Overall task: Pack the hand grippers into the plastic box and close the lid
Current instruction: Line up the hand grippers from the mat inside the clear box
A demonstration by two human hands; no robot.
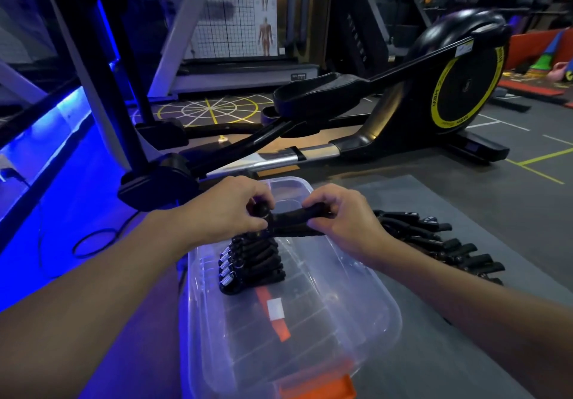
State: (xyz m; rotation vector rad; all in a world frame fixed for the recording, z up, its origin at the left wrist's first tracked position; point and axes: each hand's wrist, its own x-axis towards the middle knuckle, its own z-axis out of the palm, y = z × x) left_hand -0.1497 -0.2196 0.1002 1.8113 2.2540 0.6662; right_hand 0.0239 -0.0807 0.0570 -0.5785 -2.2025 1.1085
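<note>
Packing partway done. Left hand (235, 209) and right hand (347, 215) each grip one end of a hand gripper (294, 222), held above the plastic box (381, 305). A row of grippers (252, 265) is already inside. A pile (434, 243) waits on the mat (465, 200). Lid cannot be made out; box open.

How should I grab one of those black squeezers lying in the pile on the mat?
Probably by one padded handle, from the right and above. In the pile of hand grippers on the mat, the handle ends fan out rightward with gaps between them; the inner ends look bunched together.
</note>
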